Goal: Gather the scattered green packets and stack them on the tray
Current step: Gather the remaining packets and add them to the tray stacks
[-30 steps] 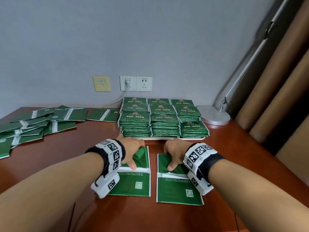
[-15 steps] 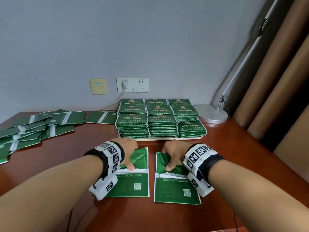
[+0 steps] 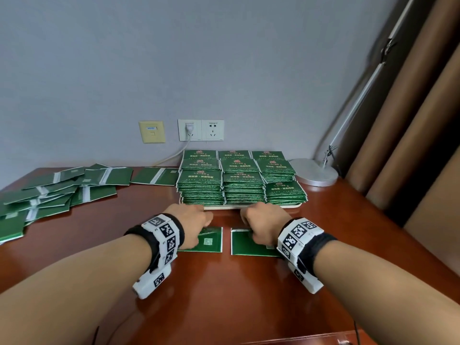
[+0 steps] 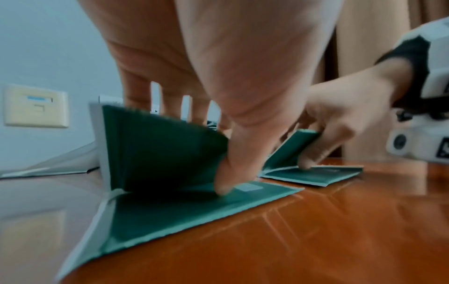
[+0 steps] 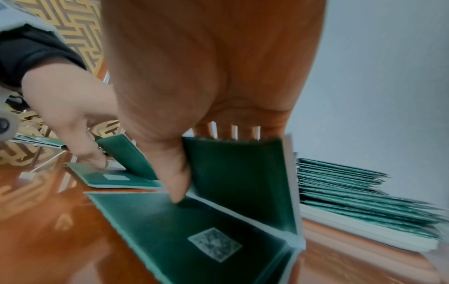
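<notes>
Two green packets lie side by side on the table, just in front of the tray (image 3: pixel 291 206). My left hand (image 3: pixel 196 221) holds the left packet (image 3: pixel 211 242): the thumb (image 4: pixel 223 182) presses its near half flat, and the fingers behind lift its far half upright. My right hand (image 3: pixel 260 224) holds the right packet (image 3: pixel 242 246) the same way, thumb (image 5: pixel 179 184) on the flat half (image 5: pixel 194 230). The tray carries several rows of stacked green packets (image 3: pixel 242 181).
Many loose green packets (image 3: pixel 49 192) lie scattered at the table's back left. A round lamp base (image 3: pixel 316 171) stands right of the tray, and its arm slants up the wall. Wall sockets (image 3: pixel 200 129) with a plugged cable sit behind the tray. Curtains hang at the right.
Both packets lay open flat with my hands on their far halves. Now each far half is lifted and folded back toward me, so only the near halves show from above.
</notes>
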The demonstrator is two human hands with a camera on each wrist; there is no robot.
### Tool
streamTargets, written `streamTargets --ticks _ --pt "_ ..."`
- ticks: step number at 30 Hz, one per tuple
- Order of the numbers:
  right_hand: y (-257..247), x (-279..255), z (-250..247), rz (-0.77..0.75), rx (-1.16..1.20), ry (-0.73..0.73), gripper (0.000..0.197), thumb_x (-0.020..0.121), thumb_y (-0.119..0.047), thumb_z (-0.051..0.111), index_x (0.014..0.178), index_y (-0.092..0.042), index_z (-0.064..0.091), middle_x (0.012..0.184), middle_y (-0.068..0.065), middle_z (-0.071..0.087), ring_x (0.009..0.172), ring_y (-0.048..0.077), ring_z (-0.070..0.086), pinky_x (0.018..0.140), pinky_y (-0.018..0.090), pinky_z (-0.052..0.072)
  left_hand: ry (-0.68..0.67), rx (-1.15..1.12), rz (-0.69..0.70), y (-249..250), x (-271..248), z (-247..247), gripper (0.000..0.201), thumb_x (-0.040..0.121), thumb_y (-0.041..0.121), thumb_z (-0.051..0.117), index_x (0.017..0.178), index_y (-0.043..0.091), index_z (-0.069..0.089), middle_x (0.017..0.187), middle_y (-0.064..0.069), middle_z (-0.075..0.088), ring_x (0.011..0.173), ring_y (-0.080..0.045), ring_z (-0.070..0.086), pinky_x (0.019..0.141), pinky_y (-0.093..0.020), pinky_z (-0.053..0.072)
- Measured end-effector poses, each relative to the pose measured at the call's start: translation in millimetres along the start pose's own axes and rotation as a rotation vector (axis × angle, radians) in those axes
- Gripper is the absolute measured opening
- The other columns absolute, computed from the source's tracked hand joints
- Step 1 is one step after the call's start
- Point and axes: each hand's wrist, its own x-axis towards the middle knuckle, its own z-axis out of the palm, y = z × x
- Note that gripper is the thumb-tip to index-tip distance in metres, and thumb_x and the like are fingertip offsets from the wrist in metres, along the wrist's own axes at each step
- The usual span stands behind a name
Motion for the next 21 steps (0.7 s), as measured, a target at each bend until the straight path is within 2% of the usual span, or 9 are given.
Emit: streamTargets --ticks 4,7,9,11,14,16,18,21 --pt "-4 -10 0 -0.031 -0.035 -0.071 0.032 0.080 -0.034 0.069 0.105 -0.017 0.058 0.096 0.008 0.063 0.087 0.031 0.062 0.070 0.036 0.054 -0.074 0.001 0.034 1 -6 -1 0.055 0.083 0.047 0.070 0.129 0.030 0.045 0.112 0.004 0.053 0.087 -0.017 0.048 0.073 -0.032 0.045" --pt "-11 -16 -8 -0.044 -0.065 -0.142 0.044 0.075 -0.043 0.077 0.108 -0.017 0.065 0.089 0.005 0.061 0.080 0.027 0.062 0.068 0.035 0.055 -0.079 0.016 0.034 4 -5 -2 0.065 0.081 0.051 0.073 0.136 0.030 0.045 0.110 0.004 0.056 0.089 -0.017 0.051 0.071 -0.031 0.043" --pt "-18 -19 -13 -0.053 -0.090 -0.180 0.042 0.072 -0.040 0.081 0.103 -0.016 0.066 0.083 0.002 0.057 0.074 0.025 0.059 0.064 0.033 0.053 -0.078 0.010 0.025 7 -3 -4 0.068 0.081 0.049 0.075 0.139 0.030 0.045 0.091 0.007 0.050 0.090 -0.018 0.055 0.070 -0.031 0.044" --pt "-25 -21 -16 -0.066 -0.132 -0.201 0.035 0.072 -0.030 0.080 0.099 -0.014 0.064 0.084 0.005 0.057 0.073 0.027 0.059 0.066 0.035 0.055 -0.074 0.013 0.027 10 -2 -6 0.069 0.080 0.045 0.077 0.140 0.029 0.045 0.078 0.009 0.039 0.088 -0.019 0.054 0.071 -0.031 0.045" --pt "-34 -20 -20 -0.104 -0.195 -0.220 0.025 0.069 -0.019 0.079 0.084 -0.013 0.060 0.075 0.004 0.051 0.067 0.026 0.055 0.067 0.035 0.057 -0.067 0.090 0.086 18 -3 -10 0.067 0.080 0.040 0.077 0.138 0.022 0.048 0.074 0.007 0.044 0.089 -0.021 0.059 0.075 -0.033 0.051" --pt "-39 -18 -22 -0.129 -0.244 -0.225 0.026 0.069 -0.019 0.080 0.086 -0.011 0.062 0.077 0.005 0.051 0.070 0.027 0.056 0.070 0.036 0.057 -0.056 0.146 0.126 22 -4 -11 0.061 0.079 0.037 0.077 0.131 0.016 0.052 0.081 0.001 0.055 0.086 -0.024 0.061 0.075 -0.036 0.055" --pt "-44 -17 -21 -0.155 -0.282 -0.228 0.026 0.071 -0.020 0.079 0.087 -0.012 0.060 0.078 0.005 0.048 0.071 0.028 0.053 0.068 0.034 0.052 -0.040 0.161 0.141 23 -2 -11 0.051 0.079 0.030 0.072 0.124 0.013 0.056 0.075 -0.001 0.050 0.075 -0.024 0.057 0.072 -0.037 0.057" --pt "-50 -14 -19 -0.166 -0.299 -0.223 0.027 0.073 -0.021 0.077 0.074 -0.014 0.051 0.074 0.004 0.046 0.060 0.022 0.045 0.063 0.033 0.044 -0.021 0.153 0.140 23 0 -11 0.040 0.078 0.023 0.064 0.116 0.013 0.058 0.068 0.001 0.041 0.067 -0.023 0.052 0.067 -0.037 0.057"
